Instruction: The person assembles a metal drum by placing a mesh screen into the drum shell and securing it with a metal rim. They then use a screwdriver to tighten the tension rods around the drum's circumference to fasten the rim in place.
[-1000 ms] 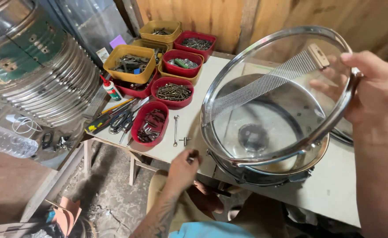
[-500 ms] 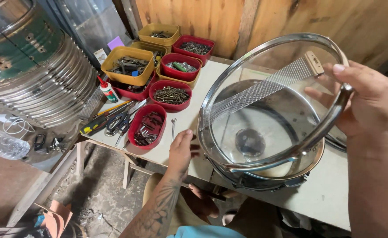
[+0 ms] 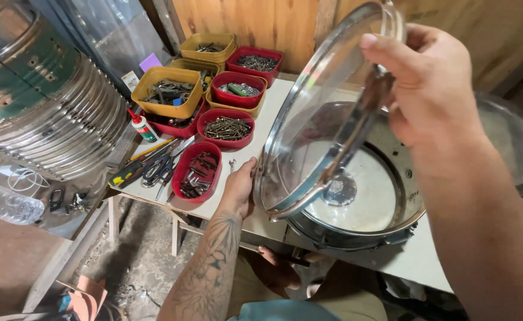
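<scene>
**Hoop lifted off the drum**

A snare drum (image 3: 362,208) sits at the table's (image 3: 273,119) front edge. Above it, tilted steeply on edge, is a clear drumhead in its metal hoop (image 3: 309,137), gripped at the upper rim by the right hand (image 3: 428,89). The left hand (image 3: 239,189) clasps the hoop's lower rim at the drum's left side. Red and yellow trays of screws (image 3: 229,128) crowd the table's far left corner.

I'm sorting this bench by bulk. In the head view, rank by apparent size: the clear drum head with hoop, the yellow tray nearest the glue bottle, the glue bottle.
1. Clear drum head with hoop, largest, though held near the camera, which inflates it.
2. Yellow tray.
3. Glue bottle, smallest.
</scene>
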